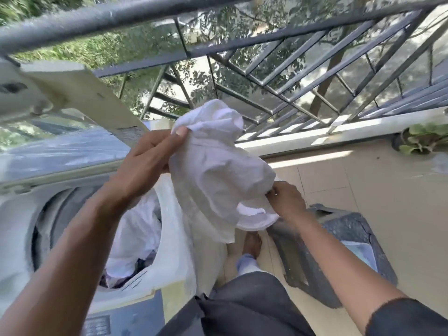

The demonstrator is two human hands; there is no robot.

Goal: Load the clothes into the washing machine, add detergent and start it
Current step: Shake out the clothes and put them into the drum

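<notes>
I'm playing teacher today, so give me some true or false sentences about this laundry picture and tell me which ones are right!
1. Both hands hold the same white garment. True: the left hand pinches its top and the right hand holds its lower edge.
2. The washing machine lid is closed. False: the lid is raised and the drum is open.
3. The drum is empty. False: white clothes already lie inside.
4. A grey basket stands on the floor to the person's right. True.
5. The garment is red. False: it is white.
</notes>
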